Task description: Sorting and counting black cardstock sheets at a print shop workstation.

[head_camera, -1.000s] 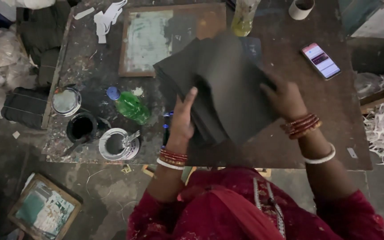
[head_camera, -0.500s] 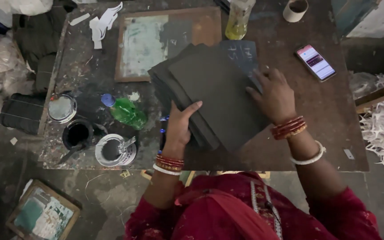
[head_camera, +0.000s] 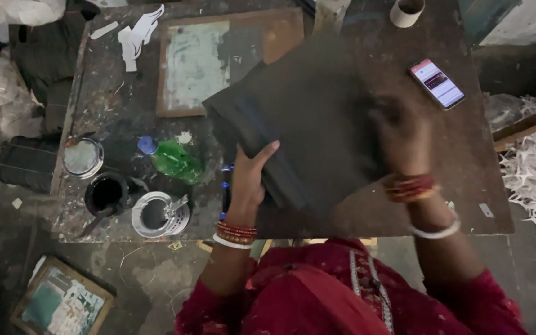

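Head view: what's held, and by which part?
Stack of dark sheets: left hand grips its near-left edge, thumb on top. Right hand lies blurred on the top sheet; grip unclear.

A stack of dark grey sheets (head_camera: 308, 124) lies on the worktable, turned at an angle, its corners pointing far and near. The layered edges show along its left side, slightly fanned. Its right part is blurred. It sits just right of the wooden-framed screen.
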